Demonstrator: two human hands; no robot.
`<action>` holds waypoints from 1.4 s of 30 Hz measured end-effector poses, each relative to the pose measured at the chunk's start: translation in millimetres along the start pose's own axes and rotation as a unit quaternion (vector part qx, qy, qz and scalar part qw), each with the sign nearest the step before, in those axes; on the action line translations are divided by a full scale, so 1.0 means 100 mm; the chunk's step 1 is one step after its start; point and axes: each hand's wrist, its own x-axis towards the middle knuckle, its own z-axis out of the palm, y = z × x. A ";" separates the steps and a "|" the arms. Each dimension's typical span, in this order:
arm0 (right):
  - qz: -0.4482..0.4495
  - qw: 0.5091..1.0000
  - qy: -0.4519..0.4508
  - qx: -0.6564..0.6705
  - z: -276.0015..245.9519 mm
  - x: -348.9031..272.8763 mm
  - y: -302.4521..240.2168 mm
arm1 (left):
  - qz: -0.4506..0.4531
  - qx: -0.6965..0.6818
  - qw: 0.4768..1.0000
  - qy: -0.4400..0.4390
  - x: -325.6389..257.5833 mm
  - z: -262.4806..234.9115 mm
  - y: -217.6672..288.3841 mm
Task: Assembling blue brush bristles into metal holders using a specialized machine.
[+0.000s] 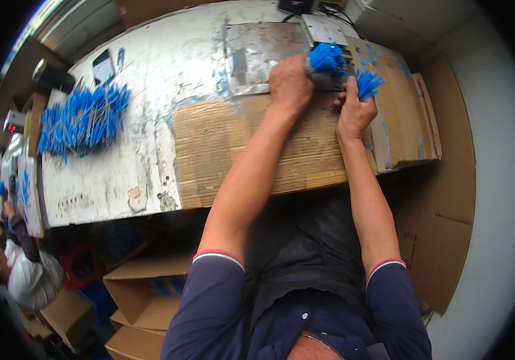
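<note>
White counter (pixel 161 66), scuffed and stained, reaching in front of you from its left end to its right. On its near edge, right of the middle, a flat cardboard sheet (pixel 212 141) under your forearms. More cardboard (pixel 401 108) covers the right end, patched with blue scraps. Beyond the sheet, toward the far edge, a worn metal plate (pixel 260 45). By the left edge, a broad pile of blue strands (pixel 83 117), lying loosely side by side.

Your left hand (pixel 291 84): curled, knuckles up, at the plate's near right part, right beside the larger blue bunch; its fingertips are hidden, so cannot tell whether it grips. Your right hand (pixel 356 114): thumb and fingers pinched on the smaller blue bunch, near the right end. Metal box (pixel 324 31) toward the far edge, just behind the larger blue bunch (pixel 327 58). Smaller blue bunch (pixel 370 85), tips fanned up and right. Phone (pixel 103 67) near the far left corner, beyond the pile.
</note>
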 end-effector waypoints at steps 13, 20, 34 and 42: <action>0.040 0.997 -0.071 0.016 -0.18 0.05 0.12 | 0.062 0.028 0.993 0.092 -0.10 0.14 0.03; 0.033 0.995 -0.084 0.043 -0.22 0.14 0.23 | 0.073 0.120 0.985 0.099 -0.11 0.17 0.05; 0.016 0.996 -0.077 0.030 -0.18 0.12 0.18 | 0.071 0.233 0.961 0.133 -0.35 0.01 0.22; 0.010 0.995 -0.084 0.061 -0.19 0.15 0.28 | 0.076 0.245 0.958 0.129 -0.39 -0.04 0.25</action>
